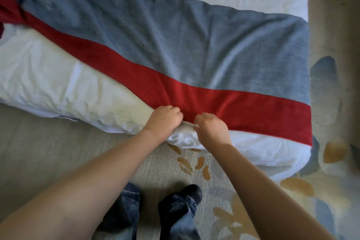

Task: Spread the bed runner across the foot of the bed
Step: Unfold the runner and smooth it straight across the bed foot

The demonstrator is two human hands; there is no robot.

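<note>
A grey bed runner (159, 33) with a red band (243, 107) along its near edge lies slanted across the white bed (48, 76). Its right end reaches the bed's right edge; its left end runs up toward the far left and is rumpled there. My left hand (163, 121) and my right hand (212, 126) sit side by side at the bed's near edge. Both are closed on the red band's near hem, where it meets the white bedding.
The white duvet hangs over the bed's near edge (253, 148). Patterned beige carpet (194, 165) with orange and blue shapes covers the floor. My legs in jeans and a black shoe (191, 193) stand close to the bed. A floor strip runs along the right side (331, 25).
</note>
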